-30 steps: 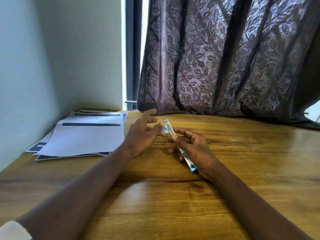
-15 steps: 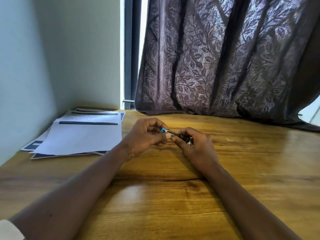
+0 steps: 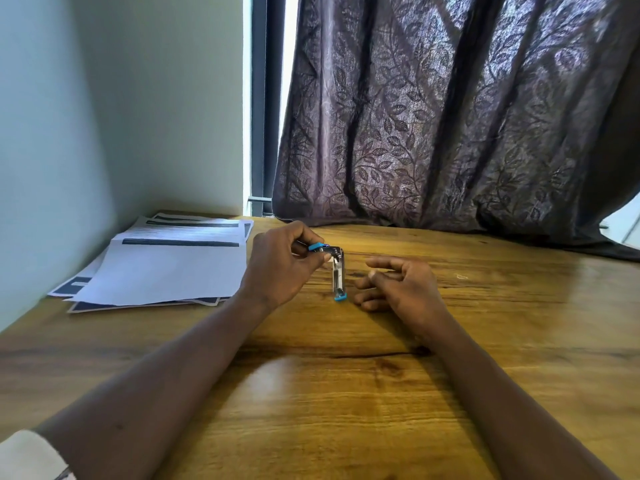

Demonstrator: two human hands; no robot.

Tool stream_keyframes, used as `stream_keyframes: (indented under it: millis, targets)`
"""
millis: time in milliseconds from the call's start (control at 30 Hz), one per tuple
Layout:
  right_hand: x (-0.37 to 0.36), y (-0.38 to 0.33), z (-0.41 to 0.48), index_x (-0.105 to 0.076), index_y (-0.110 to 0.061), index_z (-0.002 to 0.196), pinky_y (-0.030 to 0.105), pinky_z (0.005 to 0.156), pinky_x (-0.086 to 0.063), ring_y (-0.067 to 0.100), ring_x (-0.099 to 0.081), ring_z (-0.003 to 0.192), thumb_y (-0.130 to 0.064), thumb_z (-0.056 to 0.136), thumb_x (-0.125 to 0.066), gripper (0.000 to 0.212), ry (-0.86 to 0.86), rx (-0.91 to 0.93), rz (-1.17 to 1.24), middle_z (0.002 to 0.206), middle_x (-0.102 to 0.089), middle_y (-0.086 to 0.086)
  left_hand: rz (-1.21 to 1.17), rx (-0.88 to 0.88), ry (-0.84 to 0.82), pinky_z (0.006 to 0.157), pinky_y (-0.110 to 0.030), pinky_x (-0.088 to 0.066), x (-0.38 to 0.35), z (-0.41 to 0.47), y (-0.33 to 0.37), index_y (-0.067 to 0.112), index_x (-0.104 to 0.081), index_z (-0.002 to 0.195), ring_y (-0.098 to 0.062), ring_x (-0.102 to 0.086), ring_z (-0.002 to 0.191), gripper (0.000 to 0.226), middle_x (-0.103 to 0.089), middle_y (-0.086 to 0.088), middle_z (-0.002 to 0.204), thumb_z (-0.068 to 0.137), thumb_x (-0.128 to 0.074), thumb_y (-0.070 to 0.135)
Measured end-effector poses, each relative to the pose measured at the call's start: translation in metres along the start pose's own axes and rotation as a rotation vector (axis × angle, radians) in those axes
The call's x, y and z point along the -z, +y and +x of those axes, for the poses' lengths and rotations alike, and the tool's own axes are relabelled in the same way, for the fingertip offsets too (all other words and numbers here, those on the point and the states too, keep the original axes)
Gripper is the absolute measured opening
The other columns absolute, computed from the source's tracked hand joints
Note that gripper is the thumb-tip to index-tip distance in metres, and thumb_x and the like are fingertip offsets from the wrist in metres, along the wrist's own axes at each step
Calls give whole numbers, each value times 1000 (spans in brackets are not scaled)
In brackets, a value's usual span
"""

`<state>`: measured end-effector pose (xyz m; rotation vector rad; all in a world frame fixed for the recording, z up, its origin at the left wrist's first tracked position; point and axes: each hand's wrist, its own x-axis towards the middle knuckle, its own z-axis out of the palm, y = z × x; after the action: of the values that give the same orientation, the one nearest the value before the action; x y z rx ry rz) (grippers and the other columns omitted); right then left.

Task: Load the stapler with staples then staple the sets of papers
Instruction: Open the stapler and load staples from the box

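Note:
A small metal stapler [image 3: 337,273] with blue ends is swung open into an L shape. My left hand [image 3: 282,263] pinches its upper blue-tipped arm, and the other arm hangs down with its blue end touching the wooden table [image 3: 346,393]. My right hand [image 3: 398,285] rests just right of the stapler, fingers loosely apart, holding nothing. Sets of white papers [image 3: 166,265] with dark header bars lie fanned on the table at the left, by the wall. A tiny pale speck, perhaps a staple [image 3: 460,277], lies right of my right hand.
A pale wall [image 3: 86,133] closes off the left side behind the papers. A dark leaf-patterned curtain [image 3: 450,116] hangs along the table's far edge, its hem draped onto the table at the far right.
The stapler went from closed in my right hand to gripped by both hands, then swung open. My right hand has let go and drawn back to the right; my left hand holds it alone.

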<state>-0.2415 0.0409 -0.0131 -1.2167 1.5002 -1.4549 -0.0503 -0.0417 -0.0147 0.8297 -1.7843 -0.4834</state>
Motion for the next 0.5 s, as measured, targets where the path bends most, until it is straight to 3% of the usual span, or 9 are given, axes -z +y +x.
stream_keyframes:
  millis: [167,300,400,500]
  targets:
    - [-3,3,-2,-63,-3,118,22,50,-55,21,-73,67,4,96,-60,24,-35,40,-59,91,-78,16,51,-20,-205,67,-12,-52,-2,-7,5,22,-76,82,1,-71,74,19,-76,11,80,74,-91,15]
    - [-1,8,1,-73,-20,111,10,58,-49,5,-72,70,-9,92,-69,23,73,187,-410,85,-77,-2,89,-20,-260,64,-9,-47,-6,-9,7,26,-76,82,3,-65,70,19,-73,12,76,73,-92,19]
    - [2,8,0,-75,-34,110,4,62,-43,-4,-64,78,-18,91,-70,26,59,285,-639,93,-72,-17,125,-32,-381,70,-25,-57,-5,-9,2,24,-78,79,-2,-68,72,19,-75,10,78,69,-94,27]
    - [6,6,0,-75,-32,111,6,72,-45,-7,-61,86,-22,93,-69,22,15,267,-661,99,-70,-18,171,-37,-433,78,-35,-60,-5,-12,2,23,-80,82,-2,-69,78,22,-76,12,82,70,-93,35]
